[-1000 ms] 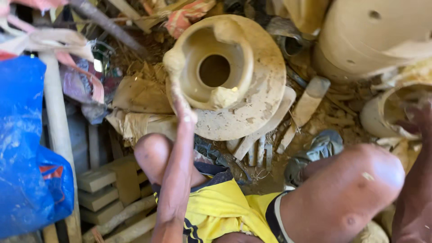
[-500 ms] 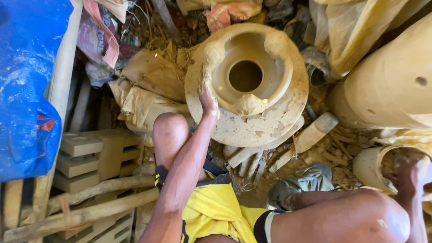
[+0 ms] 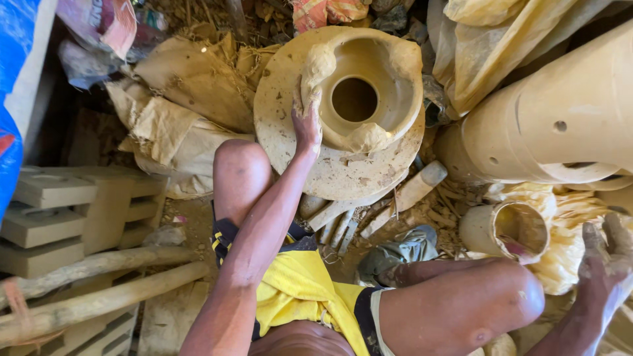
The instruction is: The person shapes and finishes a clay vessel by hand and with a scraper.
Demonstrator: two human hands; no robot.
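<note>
1. Clay pot (image 3: 369, 92) is sitting on a round wheel (image 3: 290, 99) at the top middle of the view, its hollow centre facing up and its rim uneven, with a raised lump of clay (image 3: 318, 64) on the left side.
2. Left hand (image 3: 307, 120) is pressing against the pot's outer left wall just below that lump — fingers held together and nearly straight, flat on the wet clay, gripping nothing.
3. Right hand (image 3: 606, 264) is hanging at the lower right edge, well apart from the pot, clay-smeared, fingers loosely spread and holding nothing.
4. Judging from this, the wall is being built up, and steady, even pressure from the flat fingers would likely serve best — pushing hard at one spot could thin or tear the soft rim.
5. Blue sheet (image 3: 16, 86) is running down the far left edge, with a red patch on it.
6. Crumpled printed bag (image 3: 99, 23), pinkish and white, is lying at the top left above tan sacking (image 3: 178, 86).
7. Small tan cup (image 3: 508, 227) is lying near the right knee, beside a large pale cylinder (image 3: 554, 125).
</note>
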